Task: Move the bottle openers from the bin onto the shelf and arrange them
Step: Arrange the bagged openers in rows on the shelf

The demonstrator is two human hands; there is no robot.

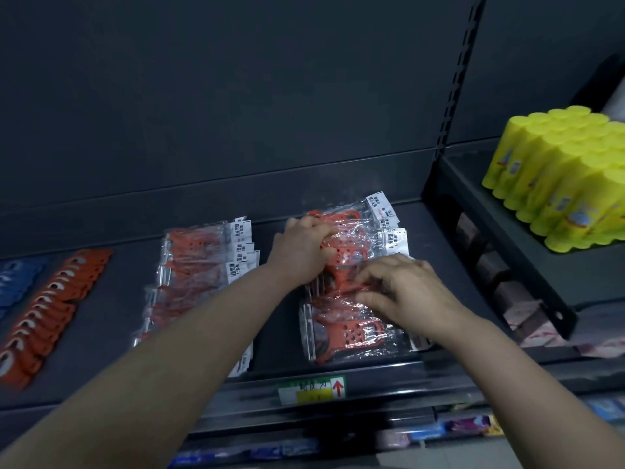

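Dark grey metal shelf [274,336], matching back panel [236,96]. Pile of red plastic bottle openers in clear bags [341,333] right of centre, reaching front edge; long axes along edge, white labels rightward. Left hand [304,252] curled round rear packs; right hand [406,289] pinching wrap.

A pack of yellow cylinders [554,177] stands on a dark side ledge [473,187] at the right, and brown boxes [490,270] sit in a row under it. Low in the middle is a green and yellow price label [313,389] with a red arrow. Behind are a dark back panel [236,96] and a slotted upright [456,79].
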